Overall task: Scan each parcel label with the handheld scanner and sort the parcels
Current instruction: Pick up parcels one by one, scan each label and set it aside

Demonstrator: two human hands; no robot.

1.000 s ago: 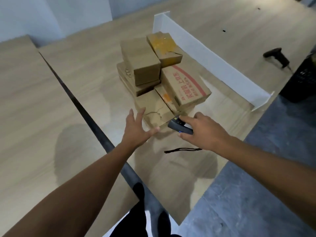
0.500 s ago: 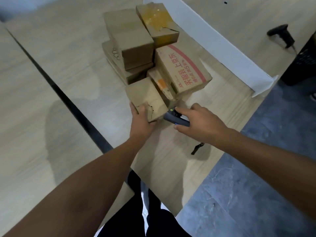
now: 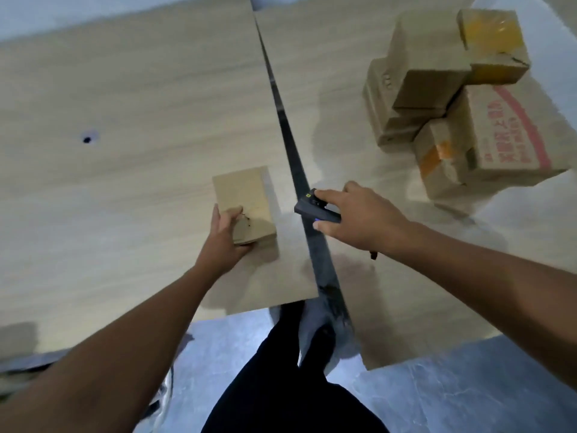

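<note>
In the head view the left hand [image 3: 223, 237] had its grip clamped on the near end of a small cardboard parcel [image 3: 242, 195] lying on the left worktop [image 3: 125, 120], just beside the dark gap [image 3: 293, 145]. The right hand [image 3: 359, 218] had its grip closed round the handheld scanner [image 3: 313, 209] (a small green light on top) above that gap. The stacked parcels [image 3: 437, 89] sat farther right.

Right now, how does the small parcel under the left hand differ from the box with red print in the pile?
The small parcel is alone at the left tabletop, gripped by the left hand; the red-printed box leans in the pile on the right, untouched. The small parcel is plain and smaller; the red-printed box carries red characters and a red stripe. Both are brown cardboard.
</note>
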